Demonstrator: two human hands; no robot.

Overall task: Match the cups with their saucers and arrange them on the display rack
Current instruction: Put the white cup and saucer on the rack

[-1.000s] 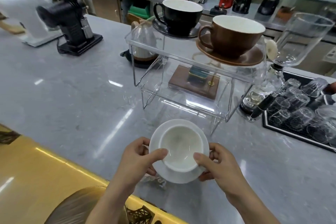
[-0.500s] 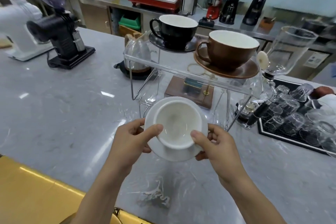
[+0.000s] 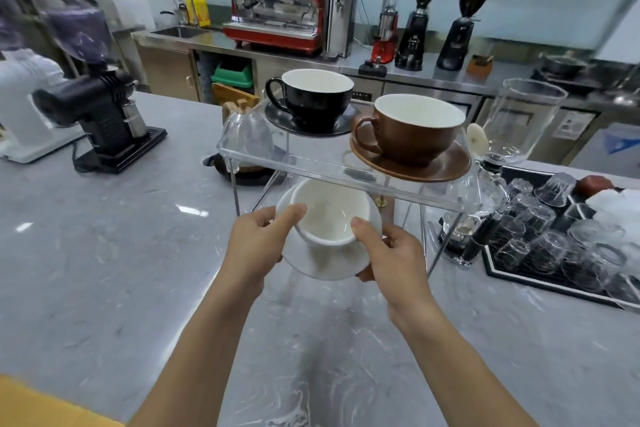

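Note:
A white cup (image 3: 329,215) sits on a white saucer (image 3: 325,260), lifted off the counter just in front of the clear display rack (image 3: 311,165), below its top shelf. My left hand (image 3: 258,246) grips the saucer's left edge with the thumb on the cup's rim. My right hand (image 3: 391,253) holds the right edge the same way. On the rack's top shelf stand a black cup (image 3: 317,97) on a black saucer (image 3: 277,113) and a brown cup (image 3: 415,126) on a brown saucer (image 3: 446,166).
A black grinder (image 3: 104,114) stands on the grey marble counter (image 3: 104,253) at the left. A glass kettle (image 3: 247,135) sits behind the rack. A glass siphon brewer (image 3: 519,121) and a black tray (image 3: 512,279) of several upturned glasses lie to the right.
Both hands have raised the white cup and saucer off the counter and carried them forward, from near the counter's front edge to the rack's front under the top shelf.

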